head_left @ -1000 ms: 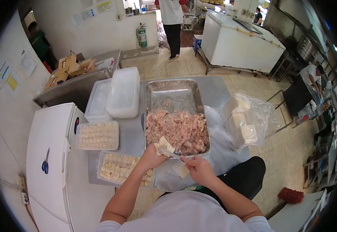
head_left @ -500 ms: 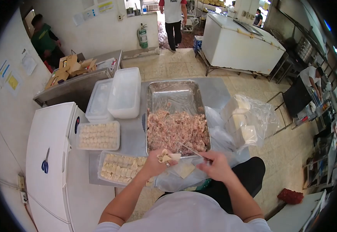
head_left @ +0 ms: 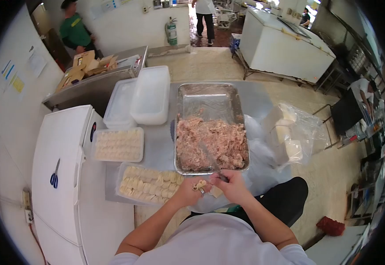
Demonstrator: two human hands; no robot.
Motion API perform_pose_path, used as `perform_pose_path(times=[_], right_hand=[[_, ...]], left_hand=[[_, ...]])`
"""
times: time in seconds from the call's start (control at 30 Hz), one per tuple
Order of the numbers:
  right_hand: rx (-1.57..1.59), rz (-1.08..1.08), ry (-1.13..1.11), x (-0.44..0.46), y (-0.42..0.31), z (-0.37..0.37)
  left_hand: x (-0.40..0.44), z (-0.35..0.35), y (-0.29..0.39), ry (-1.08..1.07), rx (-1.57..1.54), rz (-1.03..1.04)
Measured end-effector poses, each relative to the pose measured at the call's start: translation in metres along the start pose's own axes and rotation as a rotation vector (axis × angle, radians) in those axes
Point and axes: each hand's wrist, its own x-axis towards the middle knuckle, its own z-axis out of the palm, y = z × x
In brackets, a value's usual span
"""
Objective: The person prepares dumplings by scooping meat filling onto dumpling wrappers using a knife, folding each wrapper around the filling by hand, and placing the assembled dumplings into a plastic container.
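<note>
In front of my chest my left hand (head_left: 191,192) is closed around a small gathered dumpling wrapper (head_left: 199,185). Close beside it, my right hand (head_left: 233,186) grips the dark handle of a knife-like spreader (head_left: 211,158); its blade points away from me over the meat filling (head_left: 212,139). That pink minced filling fills the near part of a metal tray (head_left: 178,99). To the left of my left hand, a plastic tub holds rows of folded dumplings (head_left: 150,184). Pale square wrappers (head_left: 217,192) show partly below my right hand.
Another tub of dumplings (head_left: 118,145) and stacked plastic containers (head_left: 150,95) stand left of the tray. Bagged wrapper blocks (head_left: 293,150) lie to the right. A white freezer (head_left: 60,168) with scissors (head_left: 55,173) flanks the table. Other people stand farther off, one in a green shirt (head_left: 74,32).
My right hand has come left, close to my left hand, with the spreader's blade now pointing farther forward. The wrapper in my left hand looks more gathered. The camera view has shifted slightly.
</note>
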Motion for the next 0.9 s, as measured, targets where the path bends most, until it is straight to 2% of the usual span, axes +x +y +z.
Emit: perform_pose_path(times=[0.1,0.2,0.3,0.4,0.5,0.6,0.8,0.9], right_hand=[[0.140,0.059,0.010,-0.001,0.002,-0.001],[0.106,0.107,-0.006,-0.002,0.013,-0.006],[0.108,0.131,-0.011,-0.003,0.018,-0.004],[0.120,0.119,-0.026,-0.003,0.022,-0.001],[0.102,0.105,-0.036,-0.004,0.027,0.001],[0.118,0.113,-0.033,-0.004,0.032,0.003],[0.084,0.126,-0.032,-0.008,0.033,0.002],[0.080,0.134,-0.027,-0.012,0.032,0.000]], left_hand=[[-0.005,-0.025,-0.026,0.235,0.172,0.117],[-0.014,-0.059,-0.045,0.483,-0.061,0.029],[-0.020,-0.107,-0.066,0.672,0.368,-0.055],[-0.016,-0.135,-0.074,0.703,0.361,-0.347],[-0.017,-0.140,-0.086,0.704,0.414,-0.160],[-0.016,-0.133,-0.084,0.643,0.452,-0.134],[-0.021,-0.104,-0.052,0.614,0.773,-0.279],[-0.022,-0.102,-0.052,0.622,0.758,-0.284]])
